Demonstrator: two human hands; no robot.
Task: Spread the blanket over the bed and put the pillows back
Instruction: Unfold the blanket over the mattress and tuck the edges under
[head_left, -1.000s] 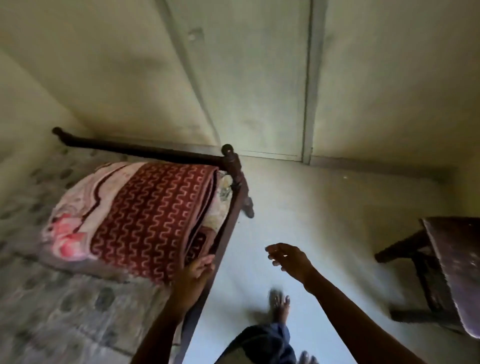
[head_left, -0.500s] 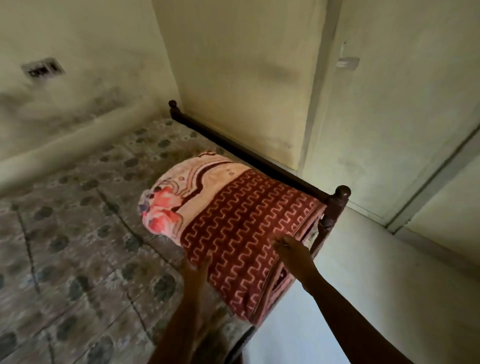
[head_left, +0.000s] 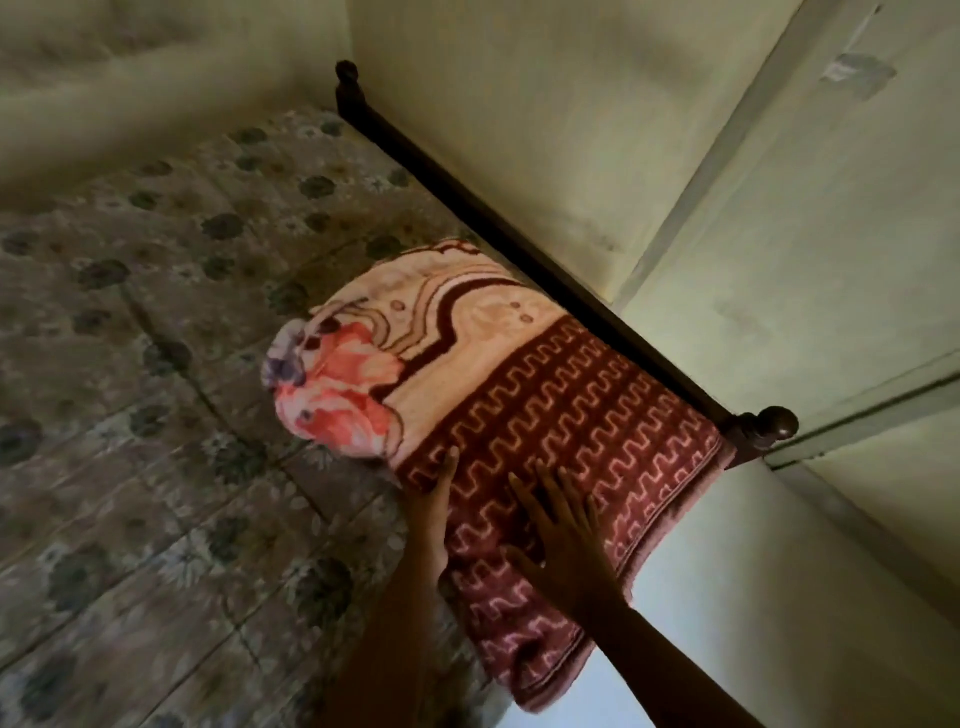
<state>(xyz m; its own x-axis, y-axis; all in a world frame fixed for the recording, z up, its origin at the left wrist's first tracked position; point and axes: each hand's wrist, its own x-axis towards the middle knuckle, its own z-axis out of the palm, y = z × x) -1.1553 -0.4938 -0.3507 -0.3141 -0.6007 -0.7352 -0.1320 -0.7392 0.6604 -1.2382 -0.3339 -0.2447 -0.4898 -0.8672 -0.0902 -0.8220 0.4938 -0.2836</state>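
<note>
Head view: the right hand (head_left: 566, 551) has shifted from the side edge and now lies flat, fingers spread, on the folded blanket (head_left: 545, 395) at the bed's (head_left: 156, 364) corner. The left hand (head_left: 441, 509) touches its edge, fingers straight. Unfolding looks next; no pillows visible.

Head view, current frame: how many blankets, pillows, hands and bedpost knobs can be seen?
Blankets: 1, folded blanket
Pillows: 0
Hands: 2, left hand, right hand
Bedpost knobs: 2, far knob, near knob
Total: 5

One blanket (head_left: 545, 410); one bed (head_left: 156, 312); two hands: left hand (head_left: 439, 512), right hand (head_left: 566, 545).
</note>
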